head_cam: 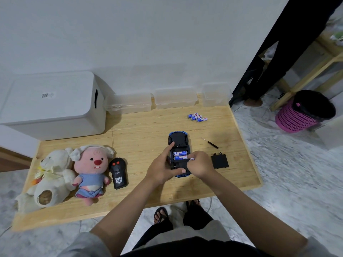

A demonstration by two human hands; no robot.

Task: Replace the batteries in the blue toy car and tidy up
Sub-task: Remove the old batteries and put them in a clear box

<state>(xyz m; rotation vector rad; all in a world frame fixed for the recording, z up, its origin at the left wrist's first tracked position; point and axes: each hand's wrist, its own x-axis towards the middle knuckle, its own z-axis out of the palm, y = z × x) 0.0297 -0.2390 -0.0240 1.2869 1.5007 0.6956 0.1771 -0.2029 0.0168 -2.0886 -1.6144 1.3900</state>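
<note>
The blue toy car (pixel 178 140) lies upside down on the wooden table (pixel 139 130), its battery bay uncovered with blue batteries (pixel 179 153) inside. My left hand (pixel 163 167) grips the car from the left, index finger along its side and thumb across the near end. My right hand (pixel 199 164) pinches the right end of the nearer battery in the bay. The black battery cover (pixel 220 161) lies just right of the car. A small screwdriver (pixel 210 143) rests beyond the cover. Three loose batteries (pixel 197 117) sit farther back.
A black remote (pixel 118 173) and two plush toys (pixel 74 173) lie at the left. A white box (pixel 53 104) stands at the back left, with three clear containers (pixel 175 98) along the wall. A pink bin (pixel 304 112) is on the floor at the right.
</note>
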